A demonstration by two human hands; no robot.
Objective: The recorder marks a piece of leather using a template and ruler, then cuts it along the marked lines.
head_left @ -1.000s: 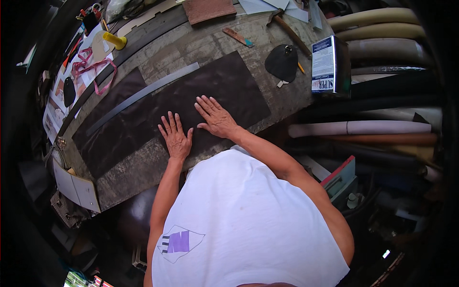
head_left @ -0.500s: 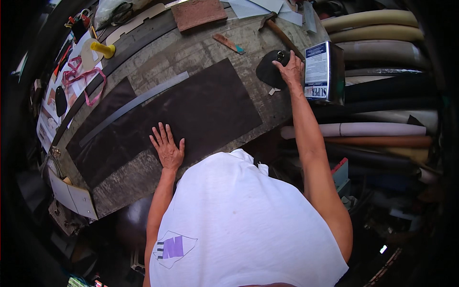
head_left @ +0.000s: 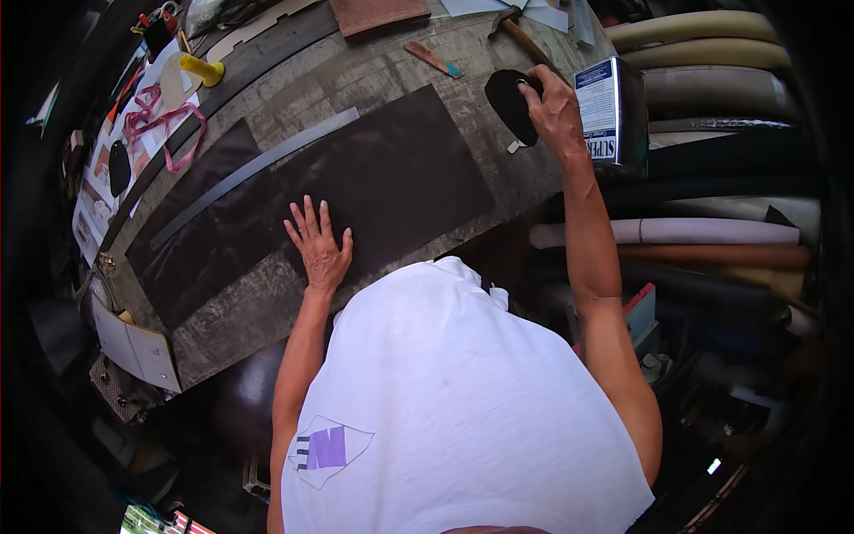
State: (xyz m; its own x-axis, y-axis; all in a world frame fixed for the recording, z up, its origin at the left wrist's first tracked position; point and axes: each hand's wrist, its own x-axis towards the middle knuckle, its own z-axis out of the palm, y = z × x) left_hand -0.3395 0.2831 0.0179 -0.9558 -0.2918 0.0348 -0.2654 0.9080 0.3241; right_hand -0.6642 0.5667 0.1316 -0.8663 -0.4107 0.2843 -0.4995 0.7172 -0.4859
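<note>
My left hand (head_left: 321,250) lies flat with its fingers spread, pressing on a large dark brown leather sheet (head_left: 400,160). Across the sheet's far left part runs a grey metal ruler (head_left: 258,178), which the hand does not touch. My right hand (head_left: 557,111) is closed, its fingers bent in a pinch at the right edge of a black rounded flat piece (head_left: 507,100). Something small and shiny shows at the fingertips, but the fingers hide most of it. A small pale scrap (head_left: 515,147) lies beside the black piece.
A metal can (head_left: 614,116) stands just right of my right hand. Beyond lie a hammer (head_left: 525,40), a wooden-handled tool (head_left: 433,59) and a reddish-brown slab (head_left: 378,16). Rolled materials (head_left: 712,80) are stacked at right. Pink tape (head_left: 182,142) and a yellow plastic piece (head_left: 203,69) are at left.
My right hand has gone from resting fingers-down over the black piece to a closed pinch at its edge. The left hand stays flat on the leather. The whole view has shifted slightly.
</note>
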